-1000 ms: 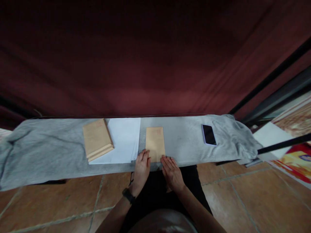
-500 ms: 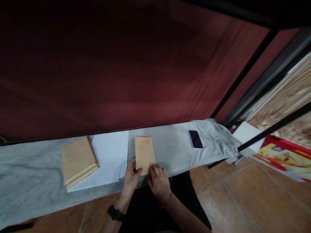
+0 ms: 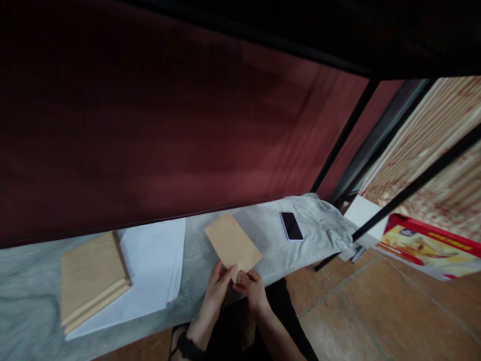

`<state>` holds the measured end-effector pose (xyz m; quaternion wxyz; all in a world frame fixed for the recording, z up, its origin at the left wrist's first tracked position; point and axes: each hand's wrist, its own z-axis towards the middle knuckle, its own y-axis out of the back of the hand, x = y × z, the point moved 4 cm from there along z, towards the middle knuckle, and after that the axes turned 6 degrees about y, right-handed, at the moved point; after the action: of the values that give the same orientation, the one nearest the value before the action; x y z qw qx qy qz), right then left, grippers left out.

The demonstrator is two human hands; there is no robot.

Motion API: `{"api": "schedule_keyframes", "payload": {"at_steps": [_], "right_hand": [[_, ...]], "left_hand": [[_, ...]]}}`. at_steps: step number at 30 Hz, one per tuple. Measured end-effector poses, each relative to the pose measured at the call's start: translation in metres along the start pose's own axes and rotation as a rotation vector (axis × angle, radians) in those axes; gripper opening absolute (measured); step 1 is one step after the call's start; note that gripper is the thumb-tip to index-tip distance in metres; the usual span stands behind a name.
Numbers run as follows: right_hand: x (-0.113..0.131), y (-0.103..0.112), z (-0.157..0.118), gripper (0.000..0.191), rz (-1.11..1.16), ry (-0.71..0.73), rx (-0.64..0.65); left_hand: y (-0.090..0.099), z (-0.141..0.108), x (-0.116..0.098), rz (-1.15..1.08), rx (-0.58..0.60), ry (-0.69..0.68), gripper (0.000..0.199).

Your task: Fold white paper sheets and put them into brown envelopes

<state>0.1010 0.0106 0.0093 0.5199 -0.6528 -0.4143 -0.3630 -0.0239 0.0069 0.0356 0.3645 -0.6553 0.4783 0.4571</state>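
A brown paper envelope (image 3: 233,241) slants over the grey cloth, its near end between my hands. My left hand (image 3: 218,288) pinches the near left edge, thumb on top. On the near right part, my right hand (image 3: 251,288) has its fingers closed on the paper. The underside of the envelope and some fingertips are hidden. To the left, a stack of brown envelopes (image 3: 92,273) rests partly on white paper sheets (image 3: 154,265).
The narrow bench has a grey cloth cover (image 3: 263,215). A phone (image 3: 291,226) lies on its right part. Behind stands a dark red panel (image 3: 169,150). Black frame bars (image 3: 347,133) and a red and yellow box (image 3: 424,245) are on the right.
The envelope has turned anticlockwise and now lies at a slant. Both hands have closed in on its near end. The whole view has shifted somewhat.
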Motion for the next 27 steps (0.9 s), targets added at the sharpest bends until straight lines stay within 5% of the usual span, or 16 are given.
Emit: {"api": "schedule_keyframes", "payload": {"at_steps": [6, 16, 23, 27], "right_hand": [[-0.014, 0.019, -0.003, 0.063, 0.077, -0.201, -0.096], [0.000, 0.023, 0.003, 0.059, 0.123, -0.105, -0.136], [0.043, 0.083, 0.049, 0.051, 0.100, -0.030, -0.246], [0.049, 0.109, 0.063, 0.043, 0.098, -0.059, -0.310]], "left_hand": [[-0.016, 0.001, 0.012, -0.020, 0.047, 0.018, 0.046], [-0.016, 0.012, 0.002, 0.063, 0.044, -0.033, 0.060], [0.009, 0.014, 0.026, 0.286, -0.028, -0.247, 0.052], [0.021, 0.008, 0.037, 0.369, 0.038, -0.317, 0.045]]}}
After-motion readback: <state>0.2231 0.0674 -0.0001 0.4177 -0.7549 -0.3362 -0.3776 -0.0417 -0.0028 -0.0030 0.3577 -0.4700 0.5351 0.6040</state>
